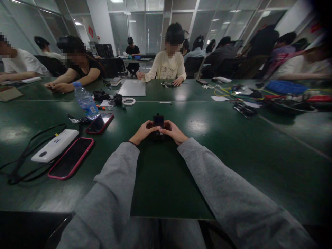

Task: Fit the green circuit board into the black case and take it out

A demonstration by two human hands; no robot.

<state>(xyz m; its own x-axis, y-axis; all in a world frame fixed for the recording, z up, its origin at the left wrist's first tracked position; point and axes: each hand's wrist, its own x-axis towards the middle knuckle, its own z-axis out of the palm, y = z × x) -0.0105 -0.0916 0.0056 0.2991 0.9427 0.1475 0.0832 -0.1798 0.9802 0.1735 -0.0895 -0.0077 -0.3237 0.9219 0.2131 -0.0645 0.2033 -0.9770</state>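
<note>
A small black device with a square screen [158, 120] is upright between my hands, over the green table [171, 186]. My left hand [145, 132] is closed on its left side, the thumb reaching across the lower front. From the right, my right hand [172, 131] grips the same device, its thumb tip close to the other thumb. The fingers behind the device are mostly hidden. Whether its base rests on the tabletop, I cannot tell.
Left of my arms lie two red-edged phones [71, 159] [100, 123], a white device with a strap [55, 146] and a water bottle [85, 100]. Farther off are a tape roll [129, 101] and a silver laptop [132, 88]. Cables and a blue tray [286, 87] lie far right. Several people sit around.
</note>
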